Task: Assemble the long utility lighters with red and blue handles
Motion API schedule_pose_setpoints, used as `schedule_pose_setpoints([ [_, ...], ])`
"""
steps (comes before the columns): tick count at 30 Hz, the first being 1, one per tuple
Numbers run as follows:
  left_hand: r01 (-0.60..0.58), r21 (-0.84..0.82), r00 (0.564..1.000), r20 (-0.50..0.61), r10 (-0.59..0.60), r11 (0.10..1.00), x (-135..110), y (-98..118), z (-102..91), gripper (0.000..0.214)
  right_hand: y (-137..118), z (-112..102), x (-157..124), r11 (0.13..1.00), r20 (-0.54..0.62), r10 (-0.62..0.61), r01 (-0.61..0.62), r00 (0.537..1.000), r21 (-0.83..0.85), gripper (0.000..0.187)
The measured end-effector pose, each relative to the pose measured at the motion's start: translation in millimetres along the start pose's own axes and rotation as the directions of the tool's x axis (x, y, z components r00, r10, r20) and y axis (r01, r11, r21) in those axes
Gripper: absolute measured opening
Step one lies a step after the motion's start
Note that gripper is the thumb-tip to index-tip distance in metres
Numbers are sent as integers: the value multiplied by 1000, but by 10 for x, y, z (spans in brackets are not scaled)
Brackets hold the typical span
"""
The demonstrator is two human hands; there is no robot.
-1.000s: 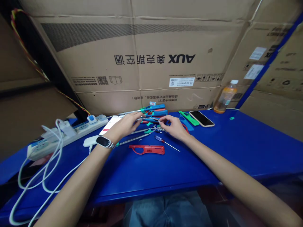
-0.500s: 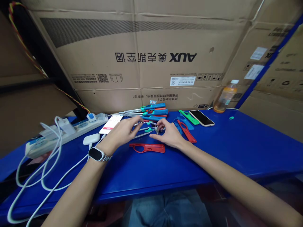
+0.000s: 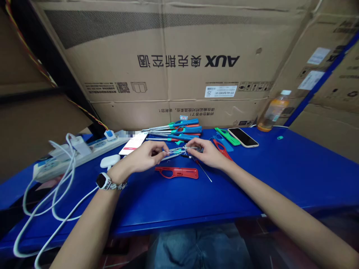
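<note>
My left hand (image 3: 146, 157) and my right hand (image 3: 206, 153) meet over the blue table (image 3: 280, 175), each pinching an end of a thin metal-rod lighter part (image 3: 176, 151) held just above the surface. A wristwatch sits on my left wrist. Right below the hands lies a red plastic lighter shell (image 3: 177, 172). A small screwdriver (image 3: 203, 170) lies under my right hand, its shaft pointing toward me. Behind the hands is a pile of long blue, red and green lighters (image 3: 179, 130).
A phone (image 3: 243, 137) and green (image 3: 227, 136) and red shells lie at the right, an orange drink bottle (image 3: 272, 112) beyond. A white power strip (image 3: 81, 151) with looping cables, a white charger (image 3: 110, 161) and a second phone (image 3: 134, 143) occupy the left. Cardboard boxes (image 3: 179, 63) wall the back.
Both hands drew back from the lighter pile and lifted the thin metal part between them. The screwdriver, hidden half a second ago, shows again under my right hand.
</note>
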State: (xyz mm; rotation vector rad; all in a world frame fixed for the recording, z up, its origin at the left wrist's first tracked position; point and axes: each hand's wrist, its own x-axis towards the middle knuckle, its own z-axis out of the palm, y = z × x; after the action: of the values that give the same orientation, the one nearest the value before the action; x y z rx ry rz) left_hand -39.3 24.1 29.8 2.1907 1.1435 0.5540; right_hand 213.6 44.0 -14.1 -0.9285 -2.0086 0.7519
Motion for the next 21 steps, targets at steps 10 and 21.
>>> schedule_pose_setpoints([
  [10,135,-22,983,125,-131,991,-97,-36,-25,17,-48,91,-77,889,144,-110,162,983,-428,17],
  [21,152,-10,978,148,-149,988,-134,-108,-22,15,-220,198,-239,871,178,-161,225,971,-437,4],
])
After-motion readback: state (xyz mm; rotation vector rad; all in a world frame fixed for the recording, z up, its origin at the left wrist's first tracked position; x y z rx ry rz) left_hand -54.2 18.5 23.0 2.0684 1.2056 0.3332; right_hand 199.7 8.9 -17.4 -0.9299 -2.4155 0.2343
